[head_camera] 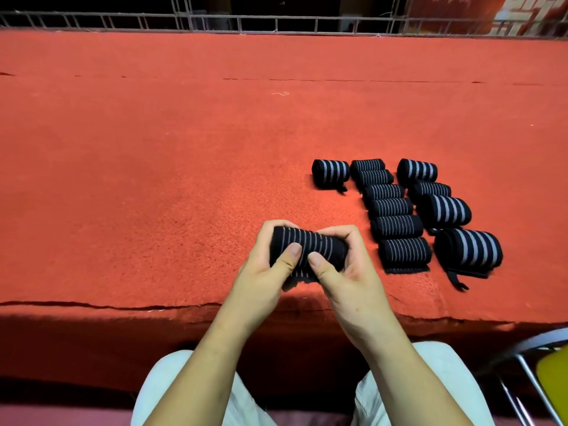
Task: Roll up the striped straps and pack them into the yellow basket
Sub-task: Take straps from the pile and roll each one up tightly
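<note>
Both the left hand (264, 265) and right hand (344, 265) clamped a nearly rolled striped strap (307, 247) just above the red carpeted table (153, 179), thumbs pinning its tail, seemingly to keep the coil tight, beside the finished rolls (396, 224).

Our bare left forearm (209, 364) and right forearm (408, 364) reach forward from the bottom of the view and converge, so our hands meet in front of us. Our left hand (261, 269) grips the left end of a rolled strap (310, 242), fingers (272, 226) curled over its far side, thumb pressed on the near face. Our right hand (350, 272) grips the right end likewise, its thumb tip just beside the left thumb.
</note>
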Tool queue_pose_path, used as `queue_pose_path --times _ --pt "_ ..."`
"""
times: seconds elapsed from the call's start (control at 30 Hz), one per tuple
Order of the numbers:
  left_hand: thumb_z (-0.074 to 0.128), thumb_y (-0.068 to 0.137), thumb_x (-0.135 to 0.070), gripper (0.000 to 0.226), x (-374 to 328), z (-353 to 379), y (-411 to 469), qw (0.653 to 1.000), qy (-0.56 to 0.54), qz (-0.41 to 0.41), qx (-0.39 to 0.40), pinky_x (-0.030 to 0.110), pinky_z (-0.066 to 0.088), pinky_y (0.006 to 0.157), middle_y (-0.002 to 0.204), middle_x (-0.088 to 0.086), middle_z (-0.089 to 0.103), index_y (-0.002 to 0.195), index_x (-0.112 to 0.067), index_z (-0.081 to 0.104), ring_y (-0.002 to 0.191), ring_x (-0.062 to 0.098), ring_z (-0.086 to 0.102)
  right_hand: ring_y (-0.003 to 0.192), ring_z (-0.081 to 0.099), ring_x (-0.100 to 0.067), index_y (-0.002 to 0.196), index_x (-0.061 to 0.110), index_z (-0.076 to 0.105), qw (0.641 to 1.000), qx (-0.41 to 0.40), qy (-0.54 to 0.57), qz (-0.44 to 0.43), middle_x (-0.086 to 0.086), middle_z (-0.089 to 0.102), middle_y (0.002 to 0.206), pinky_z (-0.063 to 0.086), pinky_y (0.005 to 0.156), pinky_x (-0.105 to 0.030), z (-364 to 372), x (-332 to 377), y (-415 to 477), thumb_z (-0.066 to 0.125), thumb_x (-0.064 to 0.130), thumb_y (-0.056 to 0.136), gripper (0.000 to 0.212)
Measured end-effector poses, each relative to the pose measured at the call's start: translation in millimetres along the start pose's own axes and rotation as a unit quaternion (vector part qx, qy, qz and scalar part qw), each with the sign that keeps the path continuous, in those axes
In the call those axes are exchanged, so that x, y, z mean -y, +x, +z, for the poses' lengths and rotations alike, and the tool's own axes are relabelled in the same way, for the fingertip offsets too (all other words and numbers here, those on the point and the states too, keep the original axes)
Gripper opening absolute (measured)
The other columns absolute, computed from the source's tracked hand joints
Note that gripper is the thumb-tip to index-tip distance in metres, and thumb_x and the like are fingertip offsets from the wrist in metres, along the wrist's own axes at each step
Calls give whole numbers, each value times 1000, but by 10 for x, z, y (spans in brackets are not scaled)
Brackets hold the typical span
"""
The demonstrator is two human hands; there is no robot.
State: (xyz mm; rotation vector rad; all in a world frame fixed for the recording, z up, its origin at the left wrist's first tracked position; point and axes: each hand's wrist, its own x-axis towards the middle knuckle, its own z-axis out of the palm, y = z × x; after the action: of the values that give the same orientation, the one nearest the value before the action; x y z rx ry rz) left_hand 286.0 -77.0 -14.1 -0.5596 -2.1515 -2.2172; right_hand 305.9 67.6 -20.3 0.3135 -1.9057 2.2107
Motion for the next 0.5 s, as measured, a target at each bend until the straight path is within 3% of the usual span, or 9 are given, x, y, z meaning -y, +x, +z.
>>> queue_pose_path --times 0.07,0.17,0.23,0.3,0.37,0.43,0.5 --pt "58 91 -32 18 8 -46 14 1000 11 17 6 21 46 63 84 -12 59 109 -27 55 71 8 56 79 62 -9 111 9 51 1000 12 14 11 -7 61 93 53 70 -26 -23 23 1 62 0 93 23" --pt "62 88 -35 22 4 -155 38 996 60 38 48 22 46 73 92 -14 61 110 -30 58 82 7 57 78 61 -22 115 14 58 997 36 25 67 -15 61 94 53 64 -38 -69 2 18 59 26 94 25" --pt "68 89 -26 29 0 -147 61 997 52 33 45 21 48 76 96 -13 64 116 -28 58 86 6 60 74 60 -23 115 9 60 997 19 19 66 -11 63 90 51 61 -38 -84 -16 23 58 28 93 29" --pt "71 88 -7 36 -5 -27 74 998 -41 -18 -37 24 53 76 95 -3 72 120 -17 57 86 10 67 75 62 -21 113 8 60 999 -30 2 26 -9 66 90 53 66 -35 -92 -12 20 65 22 93 25" --pt "66 86 1 29 7 119 91 980 -156 -67 -106 28 59 79 94 8 76 114 -4 61 88 18 71 85 64 -17 110 11 61 997 -73 -10 -12 -8 68 95 54 79 -34 -95 -36 33 72 7 88 25" --pt "66 84 -4 31 29 246 102 961 -233 -88 -123 29 58 89 100 12 75 113 4 64 93 19 71 96 64 -11 105 16 62 994 -99 -21 -30 -1 68 101 50 89 -28 -97 -102 48 77 -3 80 35" --pt "69 76 -13 37 40 326 114 959 -240 -82 -127 28 55 92 100 7 76 110 1 67 95 15 69 102 63 -4 98 21 62 992 -109 -38 -48 5 66 106 46 93 -21 -101 -165 42 79 -4 72 40"
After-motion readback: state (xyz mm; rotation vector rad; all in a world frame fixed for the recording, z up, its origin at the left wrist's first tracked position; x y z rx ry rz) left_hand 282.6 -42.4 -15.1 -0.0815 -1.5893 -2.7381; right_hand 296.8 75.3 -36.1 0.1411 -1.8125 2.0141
